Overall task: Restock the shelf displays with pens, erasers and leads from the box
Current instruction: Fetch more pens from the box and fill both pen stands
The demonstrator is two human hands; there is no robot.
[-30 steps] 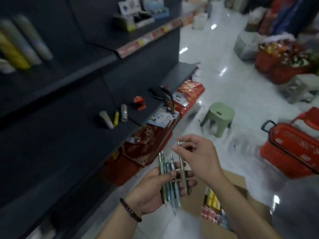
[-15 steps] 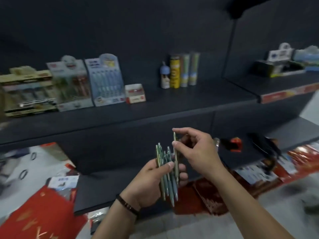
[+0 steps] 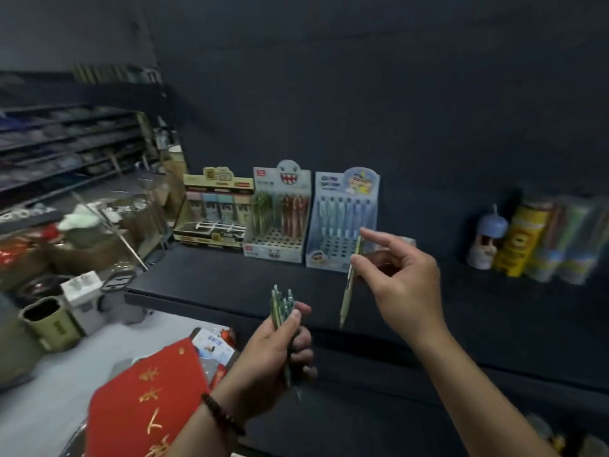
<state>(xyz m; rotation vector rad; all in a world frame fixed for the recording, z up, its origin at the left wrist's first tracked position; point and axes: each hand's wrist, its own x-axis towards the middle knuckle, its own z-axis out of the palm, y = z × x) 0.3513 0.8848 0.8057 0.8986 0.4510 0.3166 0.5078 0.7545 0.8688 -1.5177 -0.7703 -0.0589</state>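
Note:
My left hand (image 3: 280,351) grips a bundle of green pens (image 3: 280,306), tips down, in front of the dark shelf (image 3: 214,282). My right hand (image 3: 402,278) pinches a single pale green pen (image 3: 348,285), held upright and apart from the bundle, just in front of the blue pen display (image 3: 342,222). That display has several pens at the back and open holes in front. Left of it stands a white display (image 3: 278,212) with green and brown pens, then a yellow display box (image 3: 216,209). The supply box is out of view.
Cylindrical tubes and a small blue-capped figure (image 3: 487,242) stand on the shelf at the right. A red paper sheet with gold writing (image 3: 145,397) lies at lower left. Cluttered bins and shelving (image 3: 66,225) fill the left side.
The view has swung left to face the pen displays. My right hand has drawn one pen out of the bundle and lifted it right toward the blue display.

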